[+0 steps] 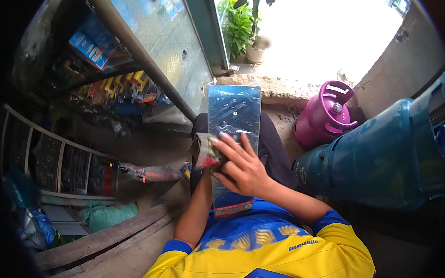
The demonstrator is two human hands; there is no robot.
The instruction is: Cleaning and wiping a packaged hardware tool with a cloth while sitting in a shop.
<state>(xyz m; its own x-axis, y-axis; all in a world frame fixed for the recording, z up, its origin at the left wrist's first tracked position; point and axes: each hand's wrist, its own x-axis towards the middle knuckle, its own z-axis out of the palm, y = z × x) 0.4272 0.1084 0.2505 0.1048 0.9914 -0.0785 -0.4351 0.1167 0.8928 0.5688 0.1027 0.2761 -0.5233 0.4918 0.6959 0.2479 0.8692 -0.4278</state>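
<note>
A long flat package in clear plastic wrap (234, 106), dark blue with a red printed strip at its lower end, lies lengthwise over my lap. On top of it is my right hand (241, 169), fingers partly spread, with a patterned cloth (209, 152) under them. The cloth is bunched at the package's left edge and slightly blurred. My left forearm reaches up beneath the package's left side; the left hand itself is hidden behind the package and cloth.
A pink gas cylinder (324, 117) and large teal gas cylinders (376, 155) stand at the right. A glass display case (147, 68) holding packaged goods is at the left. Wooden planks (108, 241) and a green plastic bag (109, 216) lie lower left. A potted plant (256, 53) stands beyond the doorway step.
</note>
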